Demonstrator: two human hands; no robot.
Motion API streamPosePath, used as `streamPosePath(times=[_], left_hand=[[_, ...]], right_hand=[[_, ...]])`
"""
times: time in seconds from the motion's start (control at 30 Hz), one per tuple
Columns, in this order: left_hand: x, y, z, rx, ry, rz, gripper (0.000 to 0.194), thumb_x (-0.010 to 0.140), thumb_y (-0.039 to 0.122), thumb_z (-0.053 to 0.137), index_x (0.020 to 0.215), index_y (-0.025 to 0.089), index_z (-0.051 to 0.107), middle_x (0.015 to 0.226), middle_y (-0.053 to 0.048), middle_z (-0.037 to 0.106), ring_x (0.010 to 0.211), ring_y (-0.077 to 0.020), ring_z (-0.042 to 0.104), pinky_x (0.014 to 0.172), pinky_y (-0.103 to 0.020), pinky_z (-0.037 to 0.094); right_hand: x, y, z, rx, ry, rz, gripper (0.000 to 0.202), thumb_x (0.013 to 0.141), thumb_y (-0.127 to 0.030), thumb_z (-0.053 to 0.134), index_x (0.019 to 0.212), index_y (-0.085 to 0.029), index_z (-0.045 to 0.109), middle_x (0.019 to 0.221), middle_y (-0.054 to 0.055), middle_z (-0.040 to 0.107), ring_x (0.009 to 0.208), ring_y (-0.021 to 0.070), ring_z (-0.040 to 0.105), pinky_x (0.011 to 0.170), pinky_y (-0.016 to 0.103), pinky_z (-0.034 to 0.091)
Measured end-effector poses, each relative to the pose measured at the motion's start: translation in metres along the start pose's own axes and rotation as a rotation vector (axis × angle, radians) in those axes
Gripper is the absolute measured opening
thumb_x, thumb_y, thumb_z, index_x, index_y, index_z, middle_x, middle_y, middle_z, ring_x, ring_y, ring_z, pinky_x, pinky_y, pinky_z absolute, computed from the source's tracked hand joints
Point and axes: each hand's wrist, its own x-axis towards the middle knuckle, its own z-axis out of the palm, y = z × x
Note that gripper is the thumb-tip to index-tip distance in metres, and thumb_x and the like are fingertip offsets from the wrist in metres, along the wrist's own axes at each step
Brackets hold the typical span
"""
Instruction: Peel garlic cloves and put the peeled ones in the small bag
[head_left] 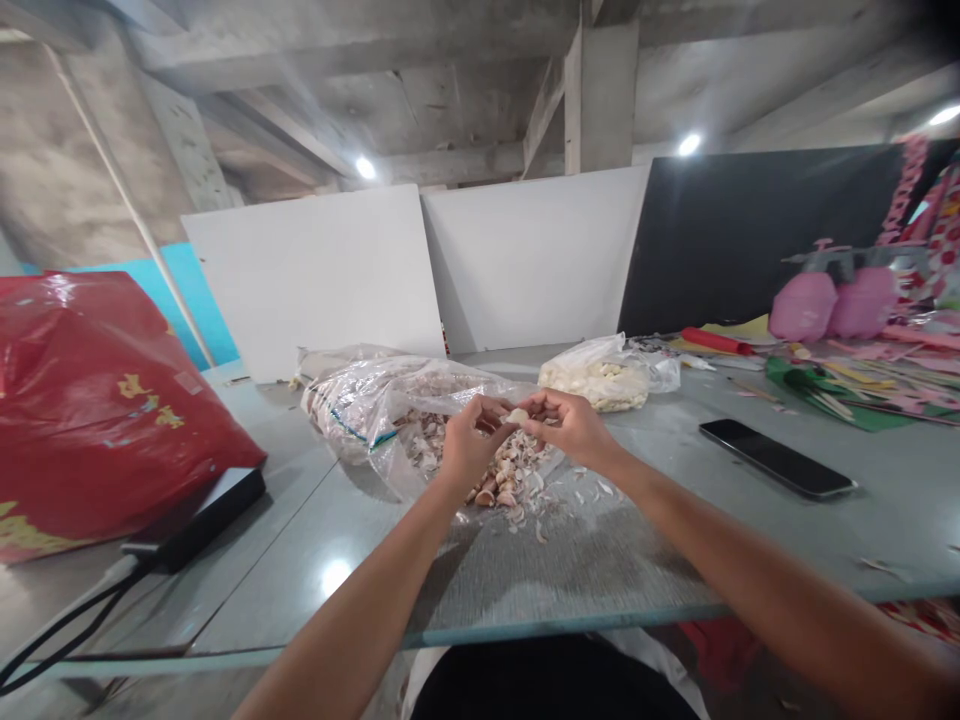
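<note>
A pale garlic clove (517, 416) is pinched between the fingertips of my left hand (475, 438) and my right hand (568, 426), which meet over the middle of the table. Just below them lies a heap of unpeeled garlic cloves (499, 482), with loose papery skins (541, 505) scattered at its right and front. Behind my left hand a clear plastic bag (375, 392) spreads open, more garlic and skins showing at its mouth. Beyond my right hand stands a second clear bag (604, 380) of whitish peeled cloves.
At the left are a large red bag (112, 400) and a black box (206, 515) with a cable. A phone (776, 458) lies to the right. Farther back there are pink spray bottles (804, 305), a red roll (716, 341) and coloured scraps. The table's front edge (570, 625) is close to me.
</note>
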Motion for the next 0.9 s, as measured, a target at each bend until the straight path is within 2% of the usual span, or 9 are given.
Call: streamPosePath(times=[0.23,0.37,0.5,0.73,0.9], left_hand=[[0.001,0.0,0.001,-0.024,-0.007,-0.082,0.031,0.067,0.032,0.067,0.092,0.018,0.057,0.072,-0.001,0.063,0.058,-0.01,0.056,0.057,-0.021,0.044],[0.0,-0.001,0.0,-0.01,-0.043,-0.11,0.028,0.068,0.035,0.066,0.089,0.016,0.063,0.057,0.001,0.059,0.054,-0.0112,0.057,0.054,-0.021,0.044],[0.0,-0.002,0.001,-0.008,-0.021,-0.098,0.027,0.068,0.034,0.066,0.087,0.015,0.067,0.063,-0.002,0.064,0.054,-0.0106,0.057,0.054,-0.021,0.044],[0.002,-0.002,0.001,0.047,-0.071,-0.107,0.026,0.07,0.033,0.062,0.087,0.014,0.07,0.068,-0.005,0.067,0.057,-0.0117,0.056,0.055,-0.021,0.044],[0.003,-0.005,0.001,0.096,-0.079,-0.079,0.021,0.07,0.026,0.059,0.084,0.015,0.07,0.072,-0.005,0.069,0.057,-0.0109,0.056,0.056,-0.021,0.044]], right_hand=[[0.003,0.005,-0.001,0.161,0.007,0.03,0.032,0.065,-0.033,0.069,0.089,-0.014,0.058,0.074,0.001,0.059,0.058,0.0095,0.054,0.044,0.022,0.052],[0.003,0.003,-0.001,0.241,0.02,0.056,0.029,0.066,-0.033,0.068,0.086,-0.015,0.058,0.069,0.0,0.057,0.057,0.0099,0.055,0.044,0.024,0.053],[0.003,0.001,0.0,0.258,0.023,0.067,0.029,0.066,-0.035,0.068,0.084,-0.015,0.056,0.07,0.0,0.058,0.058,0.011,0.057,0.044,0.025,0.053],[0.002,0.009,0.003,0.063,0.098,0.035,0.03,0.069,-0.039,0.064,0.084,-0.015,0.055,0.07,0.002,0.062,0.056,0.0123,0.06,0.049,0.026,0.054],[0.0,0.013,0.004,-0.079,0.134,0.002,0.031,0.071,-0.043,0.061,0.085,-0.015,0.057,0.07,0.004,0.064,0.06,0.014,0.062,0.055,0.026,0.053]])
